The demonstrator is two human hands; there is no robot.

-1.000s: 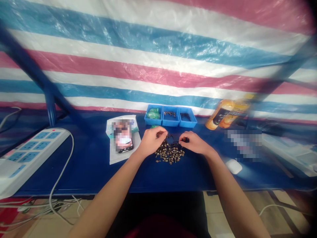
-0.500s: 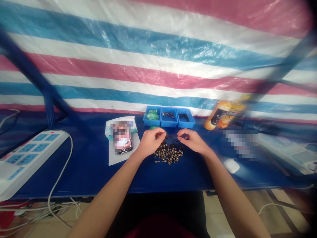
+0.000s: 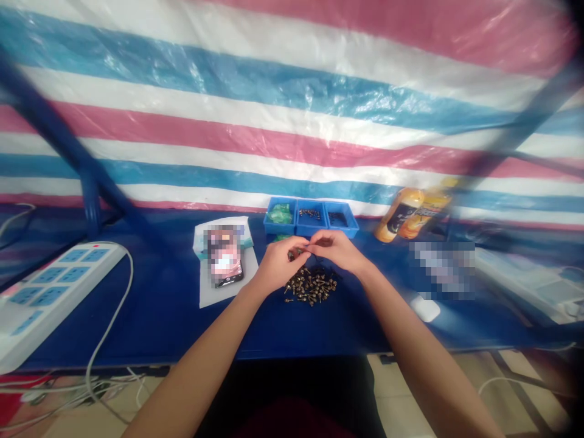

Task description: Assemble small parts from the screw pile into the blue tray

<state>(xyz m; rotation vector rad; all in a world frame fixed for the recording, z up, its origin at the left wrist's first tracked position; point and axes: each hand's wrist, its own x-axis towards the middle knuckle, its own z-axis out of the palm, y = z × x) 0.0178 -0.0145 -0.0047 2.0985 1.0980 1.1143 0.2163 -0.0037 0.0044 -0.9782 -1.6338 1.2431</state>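
My left hand (image 3: pixel 283 261) and my right hand (image 3: pixel 335 249) meet fingertip to fingertip above a heap of small brass-coloured metal parts (image 3: pixel 312 286), which look like screws or bolts. Both hands are closed in a pinch; whatever lies between the fingertips is too small to make out. Just behind them stand three joined blue bins. The left bin (image 3: pixel 280 230) holds a green plastic bag (image 3: pixel 279 213), the middle bin (image 3: pixel 311 230) some small metal pieces, the right bin (image 3: pixel 343 232) small dark pieces. Some green plastic (image 3: pixel 279 238) shows in front of the left bin.
A phone (image 3: pixel 229 280) lies on a white packet (image 3: pixel 208 293) at the left. Further left is a large power strip (image 3: pixel 59 286) with a white cable. To the right are orange drink bottles (image 3: pixel 396 216) and a small white case (image 3: pixel 426 308). Blue frame bars slant on both sides.
My right hand has moved left, so its fingertips now meet those of my left hand. The left hand has stayed nearly in place over the heap.
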